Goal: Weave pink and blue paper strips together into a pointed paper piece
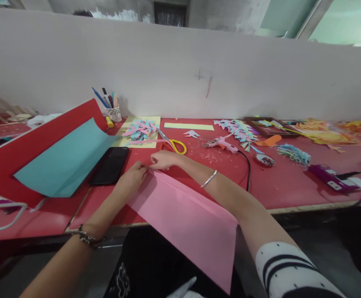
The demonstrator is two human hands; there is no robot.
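Observation:
A pink sheet of paper (193, 219) slants from the table over my lap, a narrow fold running along its upper long edge. At its far left corner my left hand (135, 176) pinches the paper. My right hand (164, 160) meets it at the same corner, fingers bent and closed on the folded edge. Just beyond my hands lie scissors with yellow handles (178, 146), blades pointing away. A black phone (109, 166) rests to the left of my left hand.
Left stands a curved red sheet (0, 174) with blue paper (65, 161). Behind are a pen cup (114, 114) and a pile of paper strips (141, 130). To the right lie a pink glue gun (225, 144) with its cord, fringed paper (238, 130) and a purple power strip (331, 179).

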